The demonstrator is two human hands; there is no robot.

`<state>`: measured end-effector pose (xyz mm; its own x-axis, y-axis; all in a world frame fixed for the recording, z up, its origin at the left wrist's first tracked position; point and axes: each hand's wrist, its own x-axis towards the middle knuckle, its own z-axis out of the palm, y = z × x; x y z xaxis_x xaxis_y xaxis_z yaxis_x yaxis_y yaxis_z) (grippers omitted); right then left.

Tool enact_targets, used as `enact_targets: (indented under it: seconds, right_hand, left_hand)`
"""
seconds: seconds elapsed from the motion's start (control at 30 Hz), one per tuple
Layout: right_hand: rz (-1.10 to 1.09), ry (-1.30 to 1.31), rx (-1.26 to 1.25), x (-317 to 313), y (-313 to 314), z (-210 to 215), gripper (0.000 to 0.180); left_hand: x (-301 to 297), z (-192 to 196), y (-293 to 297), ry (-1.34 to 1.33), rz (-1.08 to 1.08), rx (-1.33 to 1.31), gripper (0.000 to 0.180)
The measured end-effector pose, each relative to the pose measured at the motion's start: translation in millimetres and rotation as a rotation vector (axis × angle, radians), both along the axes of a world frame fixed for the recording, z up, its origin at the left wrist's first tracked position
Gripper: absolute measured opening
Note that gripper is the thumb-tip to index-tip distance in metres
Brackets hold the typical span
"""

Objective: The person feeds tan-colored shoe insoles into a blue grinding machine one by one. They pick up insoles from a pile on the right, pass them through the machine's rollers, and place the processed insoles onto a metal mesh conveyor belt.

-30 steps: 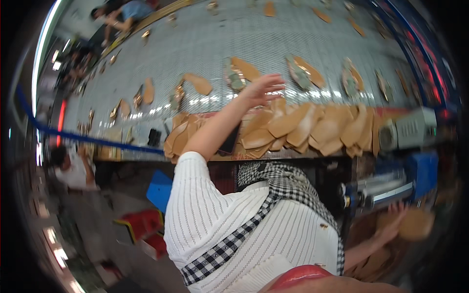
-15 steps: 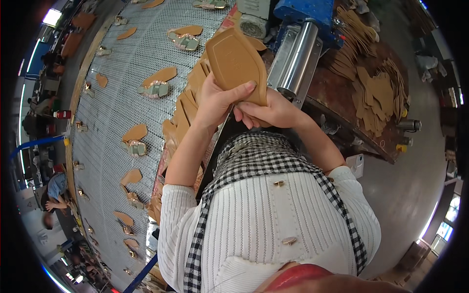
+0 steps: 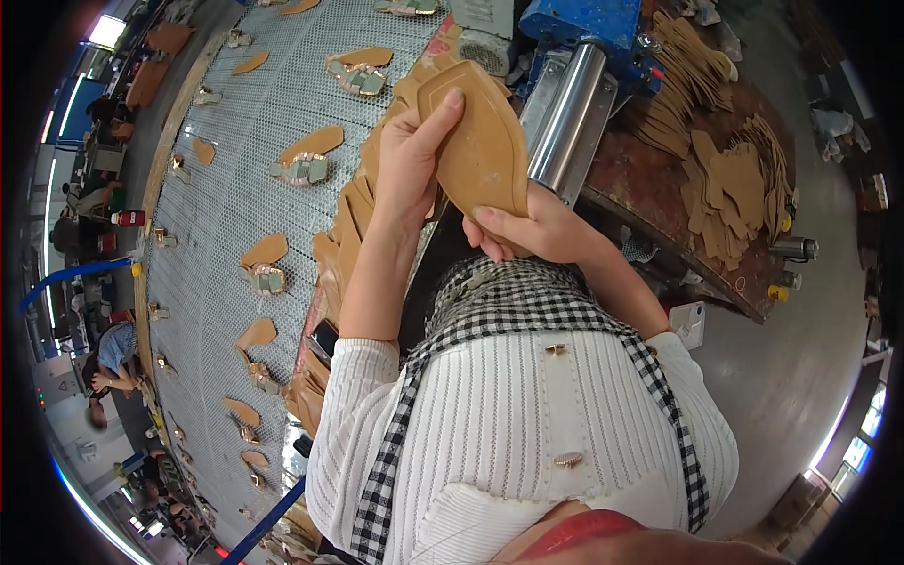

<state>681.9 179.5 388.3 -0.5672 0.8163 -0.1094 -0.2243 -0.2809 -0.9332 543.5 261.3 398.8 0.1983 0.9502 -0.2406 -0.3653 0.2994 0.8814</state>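
Note:
Between my two hands is a tan shoe insole [image 3: 478, 151], held up at an angle with its broad end away from me. My left hand [image 3: 414, 155] grips its left edge, the thumb lying flat on the upper face near the broad end. At the lower right end, my right hand [image 3: 541, 226] pinches it, thumb on top and fingers curled beneath. The fingers under the piece are partly hidden. Just beyond the insole's right edge is a shiny metal roller [image 3: 572, 122] on a blue machine [image 3: 584, 24].
On my left runs a mesh conveyor [image 3: 212, 273] carrying tan insoles and strappy sandal uppers [image 3: 306, 169]. More tan pieces [image 3: 353, 221] are heaped along its near edge. At right, a worn table [image 3: 650, 193] bears piles of tan insoles [image 3: 730, 184]. A person [image 3: 113, 363] sits across the conveyor.
My left hand has slid up the insole's left edge toward the broad end. The insole has shifted slightly right and down, with my right hand moving the same way.

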Motion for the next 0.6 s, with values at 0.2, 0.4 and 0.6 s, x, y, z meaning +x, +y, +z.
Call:
enact_targets:
  seconds: [0.2,0.4,0.6]
  right_hand:
    - [-0.048,-0.022,0.011,30,-26,-1,0.021]
    - [-0.386,-0.075,0.075,66,-27,-2,0.021]
    - [-0.399,-0.252,0.276,70,-22,9,0.027]
  left_hand:
    - [-26,25,26,0.549,0.238,0.699,0.04]
    - [-12,21,15,0.951,-0.039,1.421,0.034]
    - [6,22,6,0.812,-0.21,1.254,0.029]
